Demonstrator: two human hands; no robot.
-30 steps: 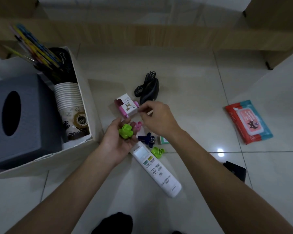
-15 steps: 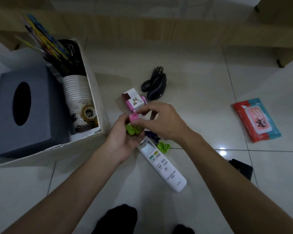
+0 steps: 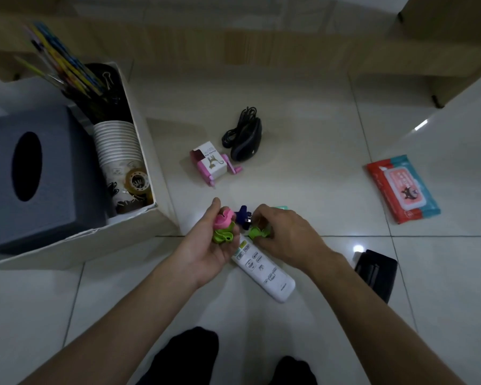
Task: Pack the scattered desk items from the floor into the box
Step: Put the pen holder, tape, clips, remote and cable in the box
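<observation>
My left hand [image 3: 210, 250] lies palm up and holds a pink clip [image 3: 223, 220] on top of a green clip [image 3: 222, 235]. My right hand [image 3: 285, 234] is down on the floor, fingers closed around a second green clip [image 3: 256, 232]. A dark blue clip [image 3: 242, 215] lies between the two hands. A white remote control [image 3: 263, 269] lies on the tiles under both hands. The white box [image 3: 139, 129] stands at the left, holding a grey tissue box [image 3: 34, 173], stacked paper cups [image 3: 117, 143], a tape roll [image 3: 136, 180] and pens [image 3: 64, 62].
A small pink-and-white carton [image 3: 210, 163] and a black mouse with its cable [image 3: 245, 138] lie on the floor beyond the hands. A red wet-wipes pack [image 3: 401, 188] is at the right and a black object [image 3: 375, 273] below it. Wooden furniture [image 3: 233, 43] runs along the far side.
My right hand put the pink clip into my left palm, then dropped to the floor and closed on the second green clip. The camera view shifted slightly.
</observation>
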